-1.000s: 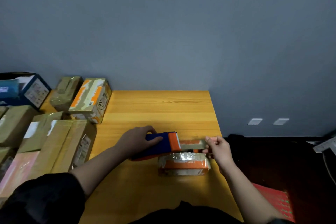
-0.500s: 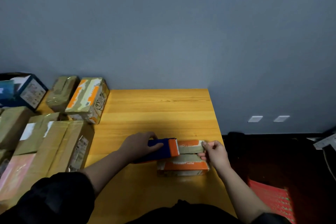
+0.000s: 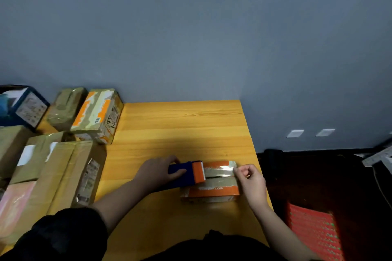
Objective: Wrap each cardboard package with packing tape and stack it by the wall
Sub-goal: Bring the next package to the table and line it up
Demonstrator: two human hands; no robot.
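Dispenser [image 3: 187, 175] navy with orange head; package [image 3: 212, 192] orange and tan; table [image 3: 182, 129] yellow wood; wall [image 3: 191, 38] grey-blue.

The orange package [image 3: 214, 191] reads, upside down, "PRAMY".

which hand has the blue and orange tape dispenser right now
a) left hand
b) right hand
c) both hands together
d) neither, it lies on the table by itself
a: the left hand grips the blue body of the tape dispenser over the small orange package, while the right hand pinches the free end of the tape.
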